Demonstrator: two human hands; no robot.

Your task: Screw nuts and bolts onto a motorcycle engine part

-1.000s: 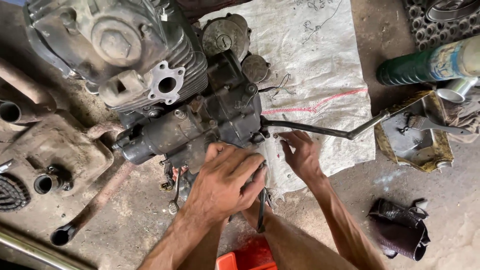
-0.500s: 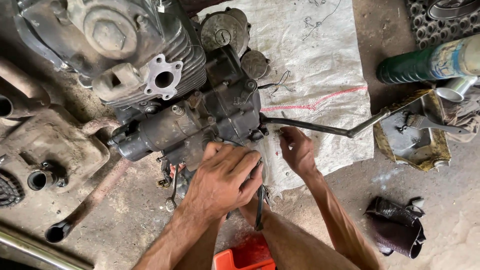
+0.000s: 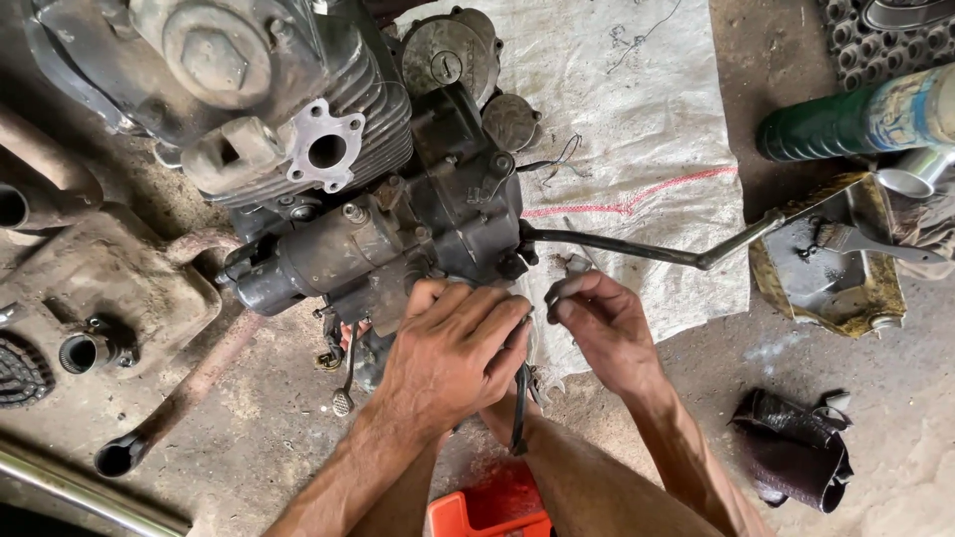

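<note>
Grimy grey metal motorcycle engine (image 3: 338, 199) lying on its side on a white woven sack (image 3: 637, 129). Left hand (image 3: 453, 353) pressed flat, fingers together, on the engine's lower casing. Right hand (image 3: 607, 328), just right of it, pinches a small grey metal part (image 3: 578, 266) below the black kick-start lever (image 3: 647, 251).

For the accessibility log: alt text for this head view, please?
Two bare hands work at the lower side of a grimy motorcycle engine on a dirt floor: the left hand presses on the casing, the right hand pinches a small part beside a long metal lever.
</note>
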